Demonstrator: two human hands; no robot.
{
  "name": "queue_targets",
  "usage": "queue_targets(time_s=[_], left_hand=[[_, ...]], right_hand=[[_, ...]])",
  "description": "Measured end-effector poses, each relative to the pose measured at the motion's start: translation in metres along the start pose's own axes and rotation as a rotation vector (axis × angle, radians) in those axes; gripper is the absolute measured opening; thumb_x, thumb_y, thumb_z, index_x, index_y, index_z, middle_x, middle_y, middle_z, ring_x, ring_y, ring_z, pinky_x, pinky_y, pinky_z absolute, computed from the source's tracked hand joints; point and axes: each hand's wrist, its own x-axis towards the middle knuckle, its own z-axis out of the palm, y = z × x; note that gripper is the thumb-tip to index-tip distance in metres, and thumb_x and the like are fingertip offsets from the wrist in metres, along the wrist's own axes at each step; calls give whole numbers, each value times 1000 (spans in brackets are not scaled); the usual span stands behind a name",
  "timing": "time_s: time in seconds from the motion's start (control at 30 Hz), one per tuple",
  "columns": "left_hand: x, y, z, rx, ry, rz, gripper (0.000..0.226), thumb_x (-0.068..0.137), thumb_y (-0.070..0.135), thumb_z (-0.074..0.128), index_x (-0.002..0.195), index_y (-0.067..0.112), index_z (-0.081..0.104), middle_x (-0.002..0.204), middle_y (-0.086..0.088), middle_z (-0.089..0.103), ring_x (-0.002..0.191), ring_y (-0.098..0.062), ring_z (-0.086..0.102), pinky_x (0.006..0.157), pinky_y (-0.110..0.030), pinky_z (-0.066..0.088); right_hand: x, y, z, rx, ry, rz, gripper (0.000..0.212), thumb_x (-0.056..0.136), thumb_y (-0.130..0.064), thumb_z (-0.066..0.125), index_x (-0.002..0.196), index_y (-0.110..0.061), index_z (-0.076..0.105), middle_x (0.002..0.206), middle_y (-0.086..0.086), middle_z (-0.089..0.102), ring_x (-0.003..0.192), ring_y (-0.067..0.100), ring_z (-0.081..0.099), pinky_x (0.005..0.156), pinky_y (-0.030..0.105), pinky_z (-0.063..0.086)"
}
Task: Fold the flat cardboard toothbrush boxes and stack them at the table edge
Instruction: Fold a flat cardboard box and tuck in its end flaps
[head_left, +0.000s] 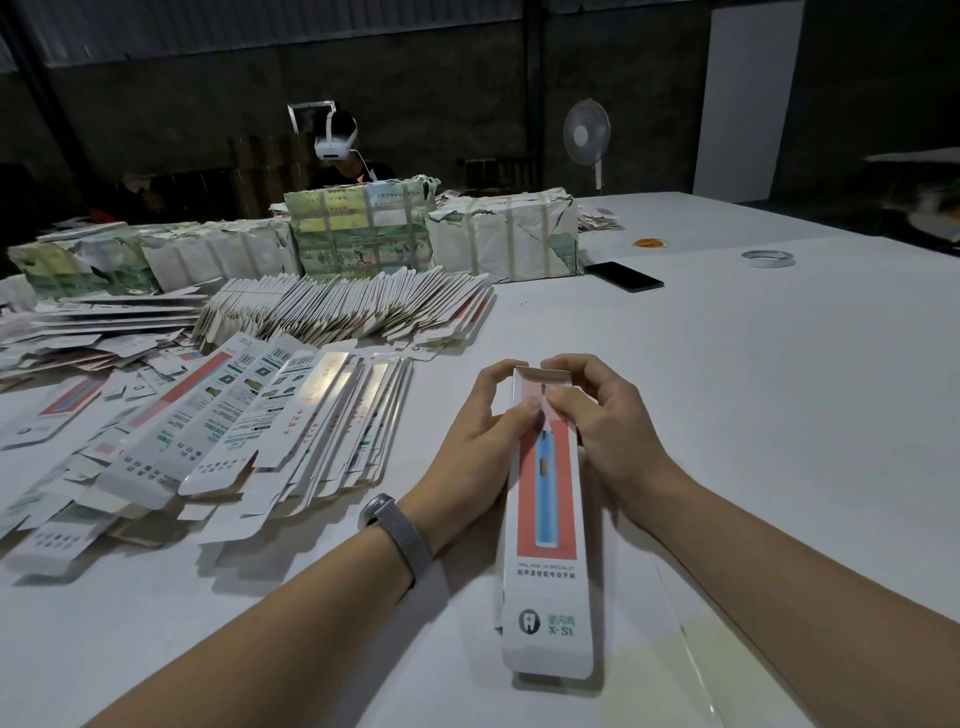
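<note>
We've got the toothbrush box (546, 499) lying lengthwise on the table (753, 364), both the left hand (480, 436) and right hand (605, 415) pinching its far end, thumbs pressing the flap. Risk: uneven thumb pressure likely creases the flap off-score, or the tube collapses flat.

a broad white counter (779, 364) fills the room's near part under dim light, with dark walls (441, 78) behind it. a white standing fan (587, 136) and a tall white panel (743, 98) stand at the far right. a person in a white headset (336, 140) sits across the counter.
</note>
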Motion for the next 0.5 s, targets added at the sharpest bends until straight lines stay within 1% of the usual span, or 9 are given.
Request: queue_targets(time_s=[0.07, 0.1, 0.17, 0.2, 0.27, 0.33, 0.4, 0.5], left_hand=[[0, -2, 0, 28, -5, 2, 21, 107, 25, 48, 124, 37, 46, 83, -4, 76, 73, -21, 75, 66, -28, 59], [0, -3, -1, 34, -5, 3, 21, 107, 26, 48, 124, 38, 46, 84, -4, 77, 73, -21, 75, 66, -27, 59], [0, -5, -1, 50, -13, 4, 22, 106, 28, 48, 126, 36, 45, 86, -3, 77, 75, -21, 75, 67, -27, 59], [0, -5, -1, 58, -16, 2, 23, 106, 29, 48, 128, 35, 45, 87, -3, 77, 75, -21, 75, 68, -28, 59], [0, -5, 0, 78, -20, -5, 24, 107, 28, 48, 130, 34, 44, 88, -3, 78, 75, -21, 75, 69, -28, 59], [0, -4, 1, 104, -20, -1, 23, 107, 27, 48, 129, 35, 45, 85, -1, 77, 73, -19, 75, 67, -25, 58], [-1, -3, 1, 130, -23, 5, 22, 107, 29, 47, 126, 39, 45, 82, 1, 77, 71, -17, 75, 64, -22, 58], [-2, -3, 0, 156, -27, -2, 20, 107, 32, 46, 123, 44, 44, 81, 4, 77, 71, -15, 75, 65, -22, 58]], right_hand=[[0, -1, 0, -9, 11, 7, 20, 99, -7, 53, 94, -23, 64, 86, -5, 69, 72, 14, 69, 65, 25, 59], [0, -2, 0, -5, 18, 12, 20, 99, -8, 53, 93, -22, 65, 84, -5, 68, 71, 14, 69, 65, 26, 60], [1, -3, 0, 12, 34, 25, 17, 101, -15, 54, 88, -19, 64, 79, -3, 67, 72, 18, 68, 71, 35, 59], [1, -3, -1, 22, 46, 33, 19, 101, -19, 54, 85, -18, 64, 79, 0, 67, 73, 20, 67, 75, 40, 59], [3, -3, -2, 36, 70, 50, 24, 101, -24, 54, 80, -17, 64, 77, 2, 66, 73, 22, 66, 80, 44, 58], [5, -1, -2, 1, 82, 56, 22, 100, -23, 56, 81, -19, 65, 76, -1, 67, 72, 21, 67, 78, 42, 59], [6, 2, -2, -44, 80, 63, 19, 100, -22, 56, 84, -20, 65, 76, -3, 69, 71, 18, 68, 74, 37, 59], [7, 4, -1, -90, 49, 86, 20, 102, -24, 53, 85, -22, 64, 73, -6, 69, 67, 16, 70, 69, 30, 60]])
